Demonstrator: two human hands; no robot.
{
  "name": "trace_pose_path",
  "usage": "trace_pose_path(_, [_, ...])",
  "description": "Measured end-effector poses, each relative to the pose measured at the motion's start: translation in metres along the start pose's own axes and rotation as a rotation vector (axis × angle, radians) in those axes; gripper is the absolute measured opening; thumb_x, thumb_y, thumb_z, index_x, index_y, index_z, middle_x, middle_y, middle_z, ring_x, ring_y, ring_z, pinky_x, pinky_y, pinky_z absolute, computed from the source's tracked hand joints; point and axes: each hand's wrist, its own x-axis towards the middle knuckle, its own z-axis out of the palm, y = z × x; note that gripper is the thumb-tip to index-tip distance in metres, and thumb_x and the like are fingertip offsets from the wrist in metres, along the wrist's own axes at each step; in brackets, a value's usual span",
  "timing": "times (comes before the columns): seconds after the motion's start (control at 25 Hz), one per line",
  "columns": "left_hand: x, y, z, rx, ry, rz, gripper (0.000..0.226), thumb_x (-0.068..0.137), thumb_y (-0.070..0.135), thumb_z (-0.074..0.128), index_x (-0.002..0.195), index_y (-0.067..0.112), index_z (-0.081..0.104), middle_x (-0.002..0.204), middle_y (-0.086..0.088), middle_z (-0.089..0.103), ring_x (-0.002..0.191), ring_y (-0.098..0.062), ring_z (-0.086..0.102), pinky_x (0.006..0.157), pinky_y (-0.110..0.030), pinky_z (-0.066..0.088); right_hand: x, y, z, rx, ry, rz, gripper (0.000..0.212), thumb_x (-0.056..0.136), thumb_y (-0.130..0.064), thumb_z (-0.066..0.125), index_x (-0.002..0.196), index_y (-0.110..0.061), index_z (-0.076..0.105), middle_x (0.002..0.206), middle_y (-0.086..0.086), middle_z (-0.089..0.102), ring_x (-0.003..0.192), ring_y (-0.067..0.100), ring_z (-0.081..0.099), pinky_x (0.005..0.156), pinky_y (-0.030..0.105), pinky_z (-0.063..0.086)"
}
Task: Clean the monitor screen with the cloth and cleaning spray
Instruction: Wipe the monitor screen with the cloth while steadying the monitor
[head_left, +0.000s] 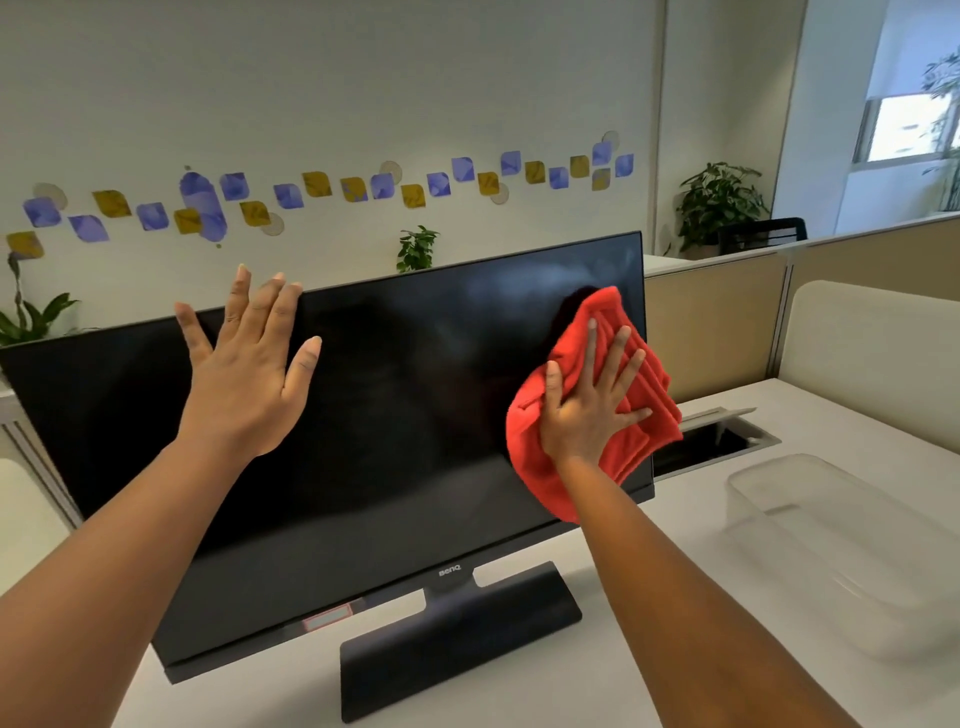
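A black monitor (389, 415) with a dark screen stands on its flat base on the white desk. My right hand (587, 410) lies flat with spread fingers on a folded red cloth (545, 467), pressing it against the right part of the screen. A faint smear shows on the glass above the cloth. My left hand (244, 364) is raised in front of the screen's upper left, fingers straight and spread, its fingertips at the top edge of the monitor. No spray bottle is in view.
A clear plastic box (831, 545) sits on the white desk (649, 545) to the right. Behind it is an open cable hatch (727, 436). Beige partitions (717, 322) stand behind the monitor, with potted plants (719, 205) beyond.
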Motion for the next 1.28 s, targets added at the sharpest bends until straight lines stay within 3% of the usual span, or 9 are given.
trace_pose_path(0.08, [0.000,0.000,0.001,-0.004,0.010,0.000,0.065,0.086,0.047,0.014,0.144,0.018,0.010,0.156,-0.002,0.009,0.140,-0.010,-0.015,0.108,-0.048,-0.020,-0.002,0.014,0.002,0.040,0.008,0.102,0.062,0.083,-0.065,0.005,0.138,-0.041,-0.010,0.157,0.001,0.001,0.144,0.027,-0.003,0.101,0.073,0.003])
trace_pose_path(0.24, [0.000,-0.003,0.001,-0.017,0.012,0.009,0.063,0.087,0.046,0.016,0.144,0.018,0.011,0.156,-0.003,0.012,0.140,-0.011,-0.014,0.108,-0.048,-0.021,-0.017,0.032,0.005,0.183,0.066,0.350,0.062,0.088,-0.053,0.016,0.144,-0.031,0.002,0.156,0.005,0.011,0.143,0.030,0.008,0.107,0.069,0.005])
trace_pose_path(0.4, [0.001,-0.002,0.000,-0.023,0.007,0.013,0.062,0.088,0.044,0.020,0.143,0.017,0.012,0.155,-0.003,0.012,0.142,-0.015,-0.012,0.107,-0.051,-0.020,-0.044,0.032,0.011,0.179,0.033,0.418,0.061,0.093,-0.047,0.022,0.146,-0.021,0.008,0.156,0.009,0.010,0.143,0.032,0.007,0.108,0.067,0.006])
trace_pose_path(0.68, [0.001,-0.002,-0.001,-0.024,-0.005,0.001,0.056,0.096,0.037,0.028,0.144,0.017,0.009,0.156,-0.003,0.010,0.142,-0.016,-0.013,0.107,-0.051,-0.021,-0.122,0.004,0.020,0.124,-0.129,0.306,0.064,0.094,-0.042,0.033,0.145,-0.018,0.003,0.155,0.013,0.013,0.142,0.032,0.014,0.112,0.053,0.015])
trace_pose_path(0.84, [-0.002,0.000,-0.006,-0.020,-0.027,-0.002,0.056,0.096,0.038,0.027,0.144,0.017,0.008,0.156,-0.003,0.008,0.142,-0.016,-0.014,0.108,-0.052,-0.020,-0.174,-0.013,0.018,0.119,-0.196,0.222,0.063,0.092,-0.029,0.049,0.140,-0.015,0.012,0.148,0.019,0.030,0.133,0.039,0.033,0.104,0.054,0.038])
trace_pose_path(1.08, [0.000,0.002,-0.013,0.003,-0.102,-0.018,0.059,0.094,0.045,0.024,0.144,0.018,0.007,0.156,-0.003,0.006,0.143,-0.016,-0.008,0.110,-0.052,-0.016,-0.209,-0.010,0.009,0.068,-0.392,-0.002,0.055,0.096,-0.026,0.037,0.142,-0.018,0.007,0.151,0.011,0.026,0.134,0.031,0.036,0.105,0.039,0.042])
trace_pose_path(1.16, [-0.001,0.000,-0.015,0.014,-0.115,-0.019,0.060,0.094,0.046,0.024,0.144,0.019,0.007,0.156,-0.003,0.008,0.144,-0.017,-0.004,0.110,-0.052,-0.014,-0.221,-0.012,0.004,0.061,-0.500,-0.066,0.054,0.098,-0.027,0.033,0.144,-0.019,0.007,0.146,0.007,0.038,0.121,0.023,0.053,0.099,0.025,0.046])
trace_pose_path(1.2, [-0.001,0.000,-0.017,0.015,-0.128,-0.018,0.060,0.094,0.047,0.024,0.144,0.020,0.007,0.156,-0.003,0.008,0.144,-0.018,-0.003,0.111,-0.052,-0.013,-0.225,-0.015,0.000,0.106,-0.552,-0.049,0.053,0.098,-0.027,0.032,0.144,-0.021,0.008,0.136,0.007,0.052,0.104,0.017,0.062,0.089,0.017,0.049])
trace_pose_path(1.28, [-0.002,-0.003,-0.023,0.000,-0.149,-0.014,0.059,0.094,0.046,0.024,0.144,0.022,0.006,0.156,-0.002,0.008,0.144,-0.017,-0.001,0.112,-0.051,-0.011,-0.228,-0.020,-0.008,0.259,-0.593,0.019,0.047,0.098,-0.024,0.035,0.142,-0.020,0.023,0.103,0.006,0.068,0.073,0.007,0.060,0.065,0.004,0.046])
